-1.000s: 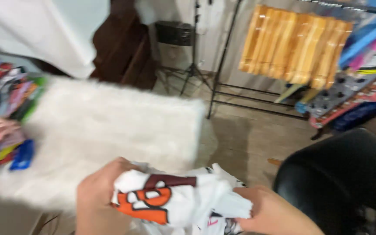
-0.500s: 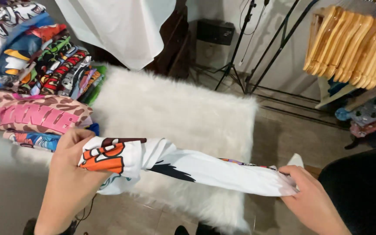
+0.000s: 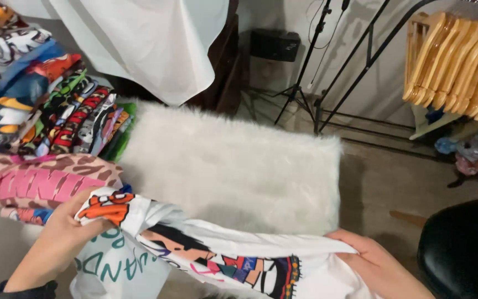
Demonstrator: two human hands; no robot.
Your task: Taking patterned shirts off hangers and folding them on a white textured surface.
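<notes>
Looking down from the head camera, a white printed T-shirt (image 3: 217, 254) hangs stretched between two bare hands, just in front of and slightly over the near edge of a white fluffy mat (image 3: 233, 166) that covers the tabletop. The cloth sags and creases between the grips, so it looks light, soft and limp, not slippery and not fragile; it will drape and bunch rather than hold any shape. The sensible places to take hold are the bunched ends or a seam, where the fabric gathers thick enough to pinch.

The left hand (image 3: 65, 235) comes in from the lower left, wrist in a dark cuff, palm turned inward; its fingers (image 3: 84, 207) are curled together and clamped on the gathered end of the shirt that carries an orange cartoon print. The right hand (image 3: 377, 266) enters from the lower right, lying flatter, thumb on top; its fingers are closed on the other end of the same shirt, pulling it fairly taut.

Beside the left hand lies a pile of folded colourful clothes (image 3: 45, 138), with a pink leopard-print piece (image 3: 51, 180) nearest. A white sheet (image 3: 145, 44) hangs behind the mat. Wooden hangers (image 3: 460, 61) crowd a rack at upper right, and a black chair (image 3: 466, 249) sits near the right hand.
</notes>
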